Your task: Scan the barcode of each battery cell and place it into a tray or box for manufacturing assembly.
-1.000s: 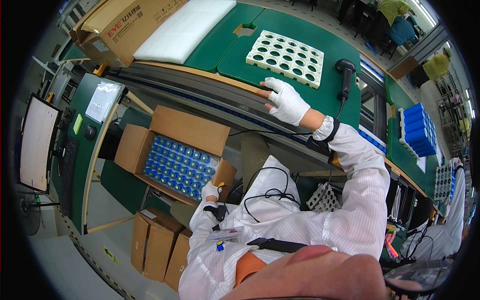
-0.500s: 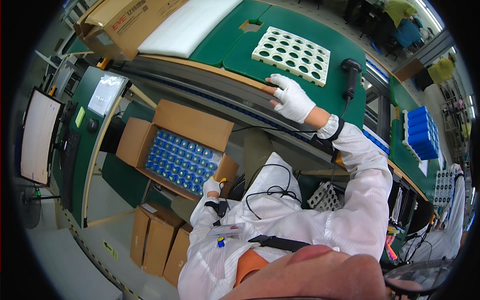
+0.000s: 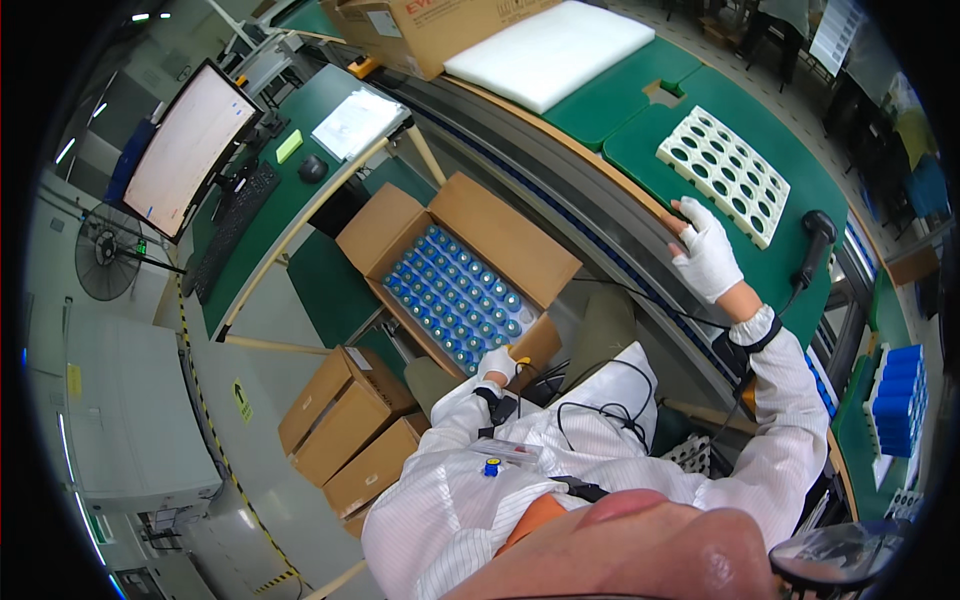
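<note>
My right hand (image 3: 708, 252), in a white fingerless glove, rests open at the wooden edge of the green bench, fingertips bare and fingers apart. Just beyond it lies a white plastic holder tray (image 3: 725, 172) with rows of round holes. My left hand (image 3: 497, 363), gloved too, is at the near corner of an open cardboard box (image 3: 500, 225). Rows of blue cylindrical battery cells (image 3: 455, 297) stand upright in that box. Something small and yellow-orange (image 3: 519, 362) shows by the left hand; its fingers are too hidden to tell what they do.
A black handheld scanner (image 3: 818, 245) stands on the bench right of the tray. White foam (image 3: 550, 55) and a carton (image 3: 430, 30) are farther left. The side desk holds a monitor (image 3: 195, 150) and keyboard (image 3: 237, 230). Closed cartons (image 3: 345, 410) sit on the floor. Black cables cross my lap.
The view has swung left, so the scene sits farther right and the fan and floor show more. Both hands stay at about the same places, by the box and bench edge.
</note>
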`<state>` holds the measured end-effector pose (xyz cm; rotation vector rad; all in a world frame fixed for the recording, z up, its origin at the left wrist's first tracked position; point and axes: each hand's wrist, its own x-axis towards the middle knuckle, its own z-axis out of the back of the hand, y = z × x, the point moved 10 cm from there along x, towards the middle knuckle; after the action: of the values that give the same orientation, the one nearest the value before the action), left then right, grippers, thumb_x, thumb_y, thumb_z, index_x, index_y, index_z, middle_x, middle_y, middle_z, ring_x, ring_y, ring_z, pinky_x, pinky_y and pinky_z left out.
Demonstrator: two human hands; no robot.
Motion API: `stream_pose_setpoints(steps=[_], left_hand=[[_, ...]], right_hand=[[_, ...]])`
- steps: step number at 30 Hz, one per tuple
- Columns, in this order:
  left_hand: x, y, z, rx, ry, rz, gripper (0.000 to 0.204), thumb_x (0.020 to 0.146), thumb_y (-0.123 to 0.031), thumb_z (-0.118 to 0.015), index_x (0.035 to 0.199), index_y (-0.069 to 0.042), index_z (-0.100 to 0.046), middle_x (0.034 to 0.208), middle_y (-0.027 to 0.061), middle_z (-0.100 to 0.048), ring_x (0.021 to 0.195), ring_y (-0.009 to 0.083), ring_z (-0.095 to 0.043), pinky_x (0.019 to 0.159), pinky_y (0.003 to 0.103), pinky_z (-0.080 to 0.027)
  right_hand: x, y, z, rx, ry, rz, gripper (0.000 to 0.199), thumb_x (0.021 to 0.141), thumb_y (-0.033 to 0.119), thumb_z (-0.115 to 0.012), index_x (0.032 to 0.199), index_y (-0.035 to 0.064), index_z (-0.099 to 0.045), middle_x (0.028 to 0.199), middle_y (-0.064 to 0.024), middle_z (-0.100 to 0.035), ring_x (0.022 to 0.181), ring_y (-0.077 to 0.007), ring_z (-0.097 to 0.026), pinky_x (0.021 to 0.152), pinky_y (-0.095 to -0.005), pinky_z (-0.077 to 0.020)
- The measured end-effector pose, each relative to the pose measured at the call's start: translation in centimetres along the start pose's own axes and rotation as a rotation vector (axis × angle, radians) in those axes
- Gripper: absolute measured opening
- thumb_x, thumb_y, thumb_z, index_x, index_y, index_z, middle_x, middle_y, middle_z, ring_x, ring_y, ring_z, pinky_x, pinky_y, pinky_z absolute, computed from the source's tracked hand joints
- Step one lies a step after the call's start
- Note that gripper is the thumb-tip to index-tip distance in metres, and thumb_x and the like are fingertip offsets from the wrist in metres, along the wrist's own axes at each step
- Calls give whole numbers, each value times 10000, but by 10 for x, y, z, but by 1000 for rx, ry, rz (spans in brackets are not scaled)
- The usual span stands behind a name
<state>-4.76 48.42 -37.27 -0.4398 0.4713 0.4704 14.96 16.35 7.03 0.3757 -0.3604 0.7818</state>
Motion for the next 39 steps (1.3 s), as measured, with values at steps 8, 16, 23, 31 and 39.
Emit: stream_pose_setpoints(steps=[8, 16, 23, 31, 39], left_hand=[[0, 1, -2, 29, 38, 15, 482, 785, -409, -735, 1200, -170, -682, 1092, 173, -713, 1005, 356, -688, 860, 444, -554], [6, 3, -8, 42, -23, -38, 447, 760, -419, -790, 1109, -153, -704, 982, 167, -729, 895, 348, -706, 791, 436, -563], [6, 3, -8, 28, -5, -40, 479, 768, -424, -770, 1160, -161, -691, 1030, 166, -723, 944, 352, -699, 819, 439, -564], [-1, -1, 0, 33, 16, -2, 476, 777, -434, -743, 1182, -190, -691, 1076, 167, -717, 988, 357, -692, 852, 441, -560], [0, -2, 1, 10, -37, -48, 521, 742, -391, -798, 1172, -123, -676, 1027, 185, -719, 947, 369, -694, 824, 450, -556]], right_hand=[[-1, -1, -1, -9, 9, -5, 500, 713, 27, -751, 1200, 61, -643, 1309, -173, -548, 1208, -384, -525, 1027, -434, -441], [-1, -1, 0, -13, 5, -12, 515, 700, 18, -758, 1198, 75, -641, 1308, -171, -546, 1190, -380, -539, 1018, -434, -450], [-1, 0, 0, -6, 3, -4, 489, 711, 18, -749, 1188, 59, -647, 1297, -177, -546, 1192, -379, -537, 1018, -429, -450], [0, 1, 3, 11, -17, 1, 459, 700, 18, -750, 1150, 38, -663, 1269, -185, -556, 1163, -380, -552, 997, -418, -466], [-1, 3, 3, 6, -23, 29, 488, 702, 23, -753, 1177, 53, -645, 1259, -184, -561, 1163, -383, -549, 990, -429, -469]])
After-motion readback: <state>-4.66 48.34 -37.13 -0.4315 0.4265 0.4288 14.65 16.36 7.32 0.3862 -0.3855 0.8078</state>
